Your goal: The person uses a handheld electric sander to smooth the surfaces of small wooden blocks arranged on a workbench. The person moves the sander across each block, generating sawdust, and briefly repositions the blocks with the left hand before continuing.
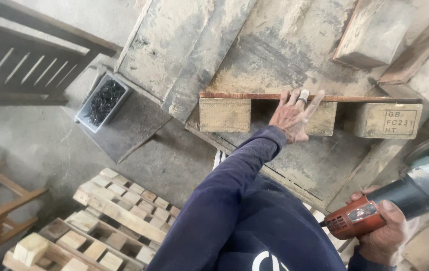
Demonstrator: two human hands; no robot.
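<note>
Head view. My left hand (293, 116) lies flat, its grip open, on the thin wooden strip (254, 95) set across three wood blocks (224, 114) on the dusty counter (294, 50). My right hand (385, 228) grips an orange power tool (375, 213), clear of the strip; no fresh working shows on it.

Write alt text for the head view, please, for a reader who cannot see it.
A person's left hand presses a thin wooden board laid across three wooden blocks, while the right hand grips an orange power tool. A tray of dark nails sits nearby.
</note>
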